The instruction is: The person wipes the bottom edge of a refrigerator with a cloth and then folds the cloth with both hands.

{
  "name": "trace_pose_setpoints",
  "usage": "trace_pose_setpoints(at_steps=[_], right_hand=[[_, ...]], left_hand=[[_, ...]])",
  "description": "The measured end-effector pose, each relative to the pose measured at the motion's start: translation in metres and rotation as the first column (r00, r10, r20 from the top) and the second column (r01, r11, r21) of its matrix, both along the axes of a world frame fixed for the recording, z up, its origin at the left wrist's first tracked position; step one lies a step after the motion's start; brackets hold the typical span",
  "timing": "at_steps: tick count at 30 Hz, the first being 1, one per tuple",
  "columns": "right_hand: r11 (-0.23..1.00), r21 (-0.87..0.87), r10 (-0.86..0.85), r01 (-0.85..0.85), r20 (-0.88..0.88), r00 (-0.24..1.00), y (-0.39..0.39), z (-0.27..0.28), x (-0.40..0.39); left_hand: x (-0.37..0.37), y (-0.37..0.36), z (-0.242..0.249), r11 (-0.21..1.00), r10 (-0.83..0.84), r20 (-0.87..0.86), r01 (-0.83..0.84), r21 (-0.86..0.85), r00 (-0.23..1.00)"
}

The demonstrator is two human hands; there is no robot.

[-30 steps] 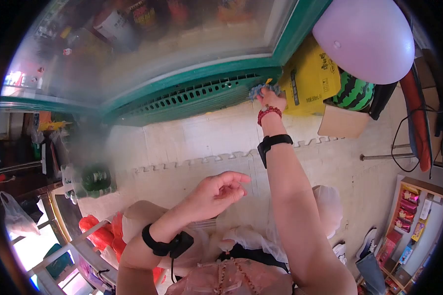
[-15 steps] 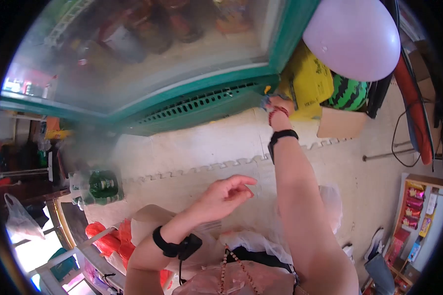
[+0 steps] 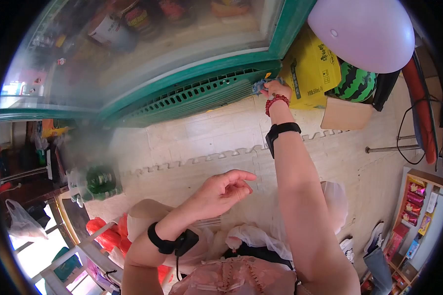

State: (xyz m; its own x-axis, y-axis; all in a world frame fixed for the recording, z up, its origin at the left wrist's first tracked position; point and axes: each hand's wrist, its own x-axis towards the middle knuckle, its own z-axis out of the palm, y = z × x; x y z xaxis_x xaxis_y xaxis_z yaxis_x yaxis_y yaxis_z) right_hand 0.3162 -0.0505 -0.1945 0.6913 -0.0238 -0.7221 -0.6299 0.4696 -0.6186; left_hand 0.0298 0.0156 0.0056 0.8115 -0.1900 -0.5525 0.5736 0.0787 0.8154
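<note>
My right hand [image 3: 279, 92] is closed on a blue-grey cloth [image 3: 259, 87]. It presses the cloth against the right end of the green vented panel [image 3: 192, 96], low on a glass-fronted cabinet. A red bead bracelet and a black band circle that wrist. My left hand [image 3: 220, 194] hangs in the air over the pale floor, empty, with its index finger stretched out and the other fingers loosely curled. A yellow cardboard box [image 3: 310, 73] stands right beside my right hand.
A green striped ball [image 3: 357, 84] and a lilac balloon [image 3: 364, 34] are by the box. Green bottles [image 3: 101, 182] stand at left on the interlocking floor mat [image 3: 182, 147]. A shelf with snack packets [image 3: 413, 211] is at lower right; another person's shoe [image 3: 375, 238] shows nearby.
My right hand has shifted slightly up and left along the panel with the cloth. My left hand's fingers have curled a little more. The view has tilted slightly.
</note>
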Motion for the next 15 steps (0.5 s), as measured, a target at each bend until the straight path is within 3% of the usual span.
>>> trace_pose_setpoints(at_steps=[1,2,3,4,6,7,8,9,10,14,15], right_hand=[[1.000,0.004,-0.006,0.006,0.001,1.000,-0.002,-0.010,0.003],[0.869,-0.405,0.283,-0.284,-0.064,0.957,-0.003,-0.018,0.007],[0.509,-0.704,0.495,-0.495,-0.230,0.838,0.000,-0.018,0.013],[0.523,-0.704,0.502,-0.480,-0.200,0.841,0.004,-0.005,0.013],[0.788,-0.502,0.337,-0.357,-0.134,0.932,0.002,0.007,-0.002],[0.782,-0.502,0.347,-0.369,-0.140,0.927,0.003,0.002,-0.003],[0.953,-0.237,0.184,-0.188,-0.039,0.982,0.003,-0.004,-0.005],[0.998,0.056,-0.008,0.009,-0.002,1.000,0.003,-0.013,-0.008],[0.992,-0.103,0.077,-0.067,0.102,0.992,0.002,0.001,-0.012],[0.993,-0.099,0.076,-0.063,0.131,0.989,0.002,0.020,-0.015],[0.995,0.055,0.077,-0.083,0.105,0.992,-0.004,0.004,-0.007]], left_hand=[[0.000,-0.001,-0.003,1.000,0.010,0.019,-0.010,-0.012,1.000],[-0.001,-0.003,-0.003,1.000,0.003,0.022,-0.003,-0.005,1.000],[-0.002,-0.005,-0.002,1.000,-0.018,0.025,0.017,0.008,1.000],[0.002,-0.004,-0.002,0.999,-0.030,0.039,0.029,0.031,0.999],[0.003,-0.005,-0.006,0.999,-0.023,0.077,0.020,0.040,0.997],[0.000,-0.006,-0.007,1.000,-0.021,0.091,0.019,0.022,0.996],[-0.002,-0.006,-0.006,1.000,-0.008,0.083,0.006,0.015,0.997],[-0.001,-0.005,-0.004,1.000,-0.008,0.083,0.007,0.010,0.997],[-0.002,-0.005,-0.002,1.000,-0.007,0.077,0.007,0.001,0.997],[0.006,-0.001,0.002,1.000,-0.023,0.059,0.024,-0.009,0.998],[0.008,0.000,0.002,0.999,-0.023,0.045,0.024,-0.021,0.999]])
